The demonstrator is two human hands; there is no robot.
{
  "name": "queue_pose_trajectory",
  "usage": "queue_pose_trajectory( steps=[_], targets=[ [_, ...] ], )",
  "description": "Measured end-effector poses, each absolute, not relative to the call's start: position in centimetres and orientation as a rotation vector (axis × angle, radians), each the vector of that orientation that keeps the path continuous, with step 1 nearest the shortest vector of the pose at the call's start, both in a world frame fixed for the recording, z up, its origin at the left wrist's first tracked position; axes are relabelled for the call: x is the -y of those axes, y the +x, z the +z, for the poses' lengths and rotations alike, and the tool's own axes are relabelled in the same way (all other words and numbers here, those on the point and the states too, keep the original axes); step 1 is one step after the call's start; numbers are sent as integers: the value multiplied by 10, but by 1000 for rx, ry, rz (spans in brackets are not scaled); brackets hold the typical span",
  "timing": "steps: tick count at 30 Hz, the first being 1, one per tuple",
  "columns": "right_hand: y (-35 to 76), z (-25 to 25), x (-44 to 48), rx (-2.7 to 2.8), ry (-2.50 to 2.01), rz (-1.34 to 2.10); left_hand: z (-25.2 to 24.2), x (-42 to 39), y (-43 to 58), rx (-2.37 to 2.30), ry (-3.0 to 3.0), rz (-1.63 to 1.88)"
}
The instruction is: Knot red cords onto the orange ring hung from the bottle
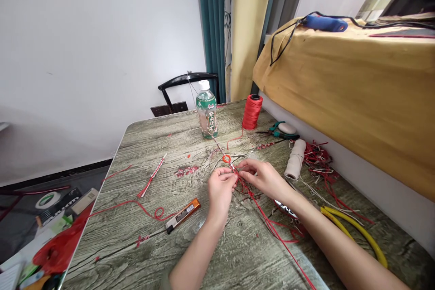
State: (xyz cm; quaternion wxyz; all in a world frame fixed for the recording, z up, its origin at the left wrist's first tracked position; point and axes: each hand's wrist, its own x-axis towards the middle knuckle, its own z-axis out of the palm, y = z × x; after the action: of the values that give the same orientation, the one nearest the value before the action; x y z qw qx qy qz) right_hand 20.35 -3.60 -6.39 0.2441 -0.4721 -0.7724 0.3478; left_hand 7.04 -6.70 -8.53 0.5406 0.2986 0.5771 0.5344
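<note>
My left hand (220, 186) and my right hand (263, 176) meet over the wooden table (176, 149), fingers pinched on red cords (268, 224). The cords run from a small red ring (226, 159) back toward me. A thin taut line goes from the ring past a green-labelled bottle (206, 109) up to a black chair (188, 82). A red thread spool (252, 112) stands behind the hands, a white cord spool (295, 159) lies just right of my right hand.
A red-and-white braided piece (153, 175), a loose red cord with a loop (149, 210) and an orange lighter (183, 214) lie left. Green-handled pliers (280, 132), cord scraps (319, 163) and yellow-handled cutters (356, 231) lie right. A yellow-covered bed (350, 86) borders the table.
</note>
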Motion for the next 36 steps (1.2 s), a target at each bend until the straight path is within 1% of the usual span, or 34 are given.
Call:
queue_pose_trajectory(
  steps=[4,12,22,26,31,33,36],
  targets=[
    [202,-58,41,2292,-1255,749,-86,67,70,-1360,688,1297],
    [199,-58,44,2435,-1304,397,-86,66,69,-1347,693,1311],
    [200,-59,42,2575,-1162,253,-85,68,68,-1374,751,1257],
    [201,-58,40,2427,-1193,383,-90,68,68,-1407,809,1257],
    [202,-51,38,2102,-1168,622,-91,72,68,-1479,928,1369],
    [202,-50,39,2012,-1120,771,-87,74,68,-1502,1002,1425],
    [200,-51,40,1900,-1055,1087,-79,77,72,-1408,1082,1425]
  ],
)
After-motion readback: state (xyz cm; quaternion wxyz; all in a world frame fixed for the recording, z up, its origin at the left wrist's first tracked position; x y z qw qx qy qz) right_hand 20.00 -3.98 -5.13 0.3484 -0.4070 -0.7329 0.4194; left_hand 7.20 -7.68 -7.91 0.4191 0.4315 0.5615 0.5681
